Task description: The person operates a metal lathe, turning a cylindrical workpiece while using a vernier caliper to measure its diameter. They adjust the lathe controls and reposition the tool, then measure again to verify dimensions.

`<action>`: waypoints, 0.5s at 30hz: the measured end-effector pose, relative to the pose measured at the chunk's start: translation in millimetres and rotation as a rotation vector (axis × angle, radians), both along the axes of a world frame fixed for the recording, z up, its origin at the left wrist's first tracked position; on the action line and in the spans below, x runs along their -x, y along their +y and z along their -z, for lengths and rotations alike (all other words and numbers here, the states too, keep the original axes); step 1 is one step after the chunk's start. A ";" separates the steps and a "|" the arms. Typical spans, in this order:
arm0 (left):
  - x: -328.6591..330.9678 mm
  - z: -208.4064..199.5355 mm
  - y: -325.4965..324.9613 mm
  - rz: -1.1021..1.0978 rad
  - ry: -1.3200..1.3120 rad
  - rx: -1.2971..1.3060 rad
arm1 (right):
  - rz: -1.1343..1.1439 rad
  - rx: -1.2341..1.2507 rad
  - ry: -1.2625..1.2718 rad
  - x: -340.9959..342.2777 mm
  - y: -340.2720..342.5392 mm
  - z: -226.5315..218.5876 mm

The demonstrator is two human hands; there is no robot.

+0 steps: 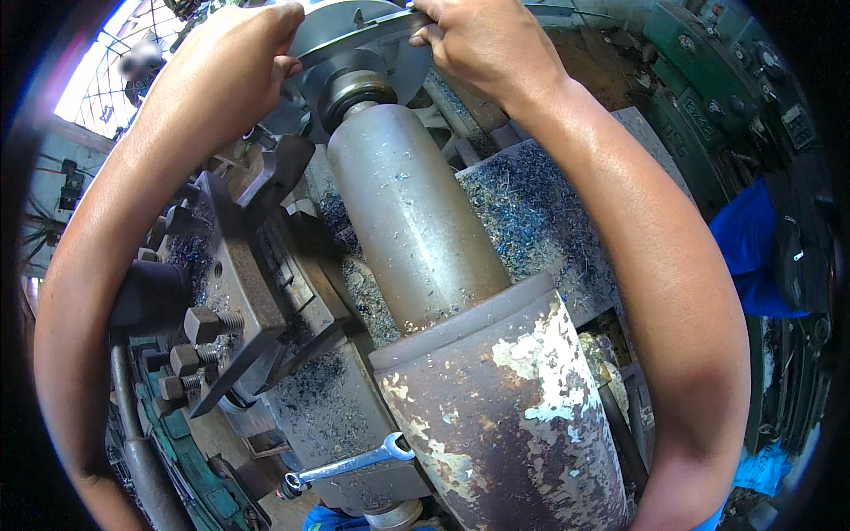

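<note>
We note both hands at the top of the frame — left hand (232, 66) and right hand (482, 44) closed on the metal disc (341, 26), steadying it against the lathe's grey cylinder (412, 221); a spanner (350, 465) lies lower centre.

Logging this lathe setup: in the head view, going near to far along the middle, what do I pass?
Spanner → flaking painted housing → smooth grey cylinder → dark collar → metal disc, gripped by left hand and right hand.
</note>
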State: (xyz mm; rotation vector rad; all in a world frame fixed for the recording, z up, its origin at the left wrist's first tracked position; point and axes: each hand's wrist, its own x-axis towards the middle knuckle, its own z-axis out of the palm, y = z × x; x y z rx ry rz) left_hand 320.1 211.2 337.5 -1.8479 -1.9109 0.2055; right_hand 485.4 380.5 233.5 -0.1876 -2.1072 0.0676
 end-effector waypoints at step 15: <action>-3.4 -11.0 7.8 -0.024 -0.028 0.011 | 0.017 0.000 -0.015 -6.1 6.0 -12.6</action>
